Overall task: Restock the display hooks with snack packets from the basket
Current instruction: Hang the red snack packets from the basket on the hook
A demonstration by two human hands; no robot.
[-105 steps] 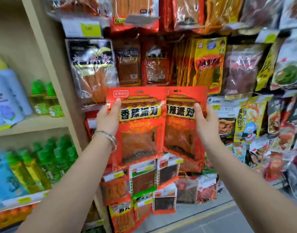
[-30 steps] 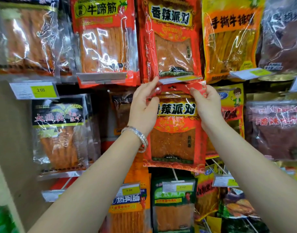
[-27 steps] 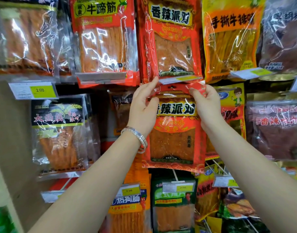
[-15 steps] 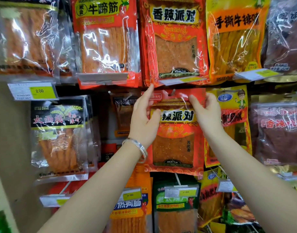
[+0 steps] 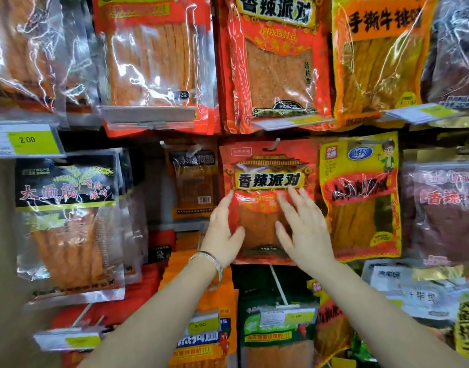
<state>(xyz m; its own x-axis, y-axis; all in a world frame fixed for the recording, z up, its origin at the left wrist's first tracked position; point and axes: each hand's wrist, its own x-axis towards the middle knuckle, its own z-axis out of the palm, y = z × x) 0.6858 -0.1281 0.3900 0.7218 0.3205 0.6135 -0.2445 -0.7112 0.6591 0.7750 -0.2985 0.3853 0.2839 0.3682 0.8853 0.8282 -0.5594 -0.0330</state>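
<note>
A red snack packet (image 5: 268, 166) with yellow-framed black lettering hangs on a white display hook (image 5: 272, 145) in the middle row of the rack. My left hand (image 5: 224, 232) lies along the packet's lower left edge with straight fingers, thumb across its front. My right hand (image 5: 305, 229) lies flat on the lower right of the packet, fingers spread and straight. Neither hand grips it. The basket is out of view.
Packed rows of snack packets surround it: an identical red packet (image 5: 278, 59) above, a yellow packet (image 5: 360, 197) to the right, a black-labelled one (image 5: 66, 213) to the left, a green one (image 5: 276, 333) below. Yellow price tags (image 5: 29, 140) jut out on hook ends.
The packet now hangs on the hook. Both hands let go of its top corners and slid down to rest flat on its lower half. The camera has moved closer.
</note>
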